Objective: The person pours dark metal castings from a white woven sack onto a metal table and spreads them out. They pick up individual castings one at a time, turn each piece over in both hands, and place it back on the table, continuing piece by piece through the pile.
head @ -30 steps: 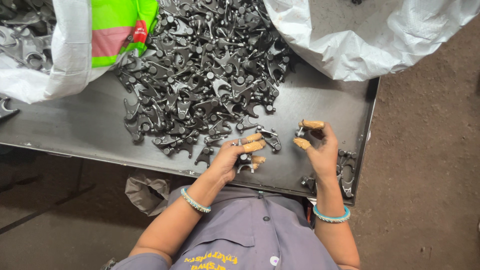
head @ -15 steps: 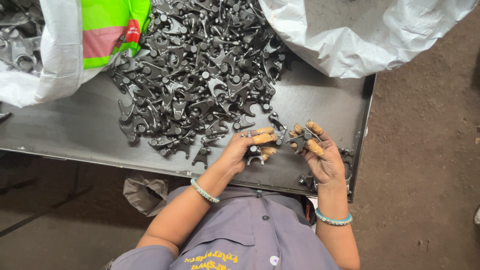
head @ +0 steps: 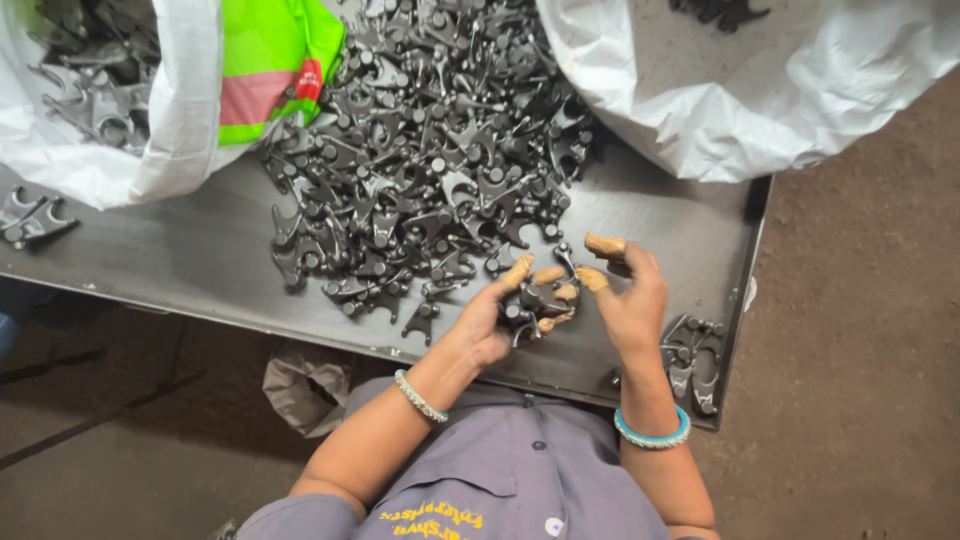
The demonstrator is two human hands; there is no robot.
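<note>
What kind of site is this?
Likely a factory sorting or inspection bench: a heap of dark metal parts on a metal table, white sacks alongside, and both hands wearing finger caps.

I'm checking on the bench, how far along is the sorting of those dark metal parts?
Looks early. Done: only a small group of parts lies apart at the table's near corner. In hand: the left hand and right hand hold a dark part together. Left: the big pile remains.
</note>
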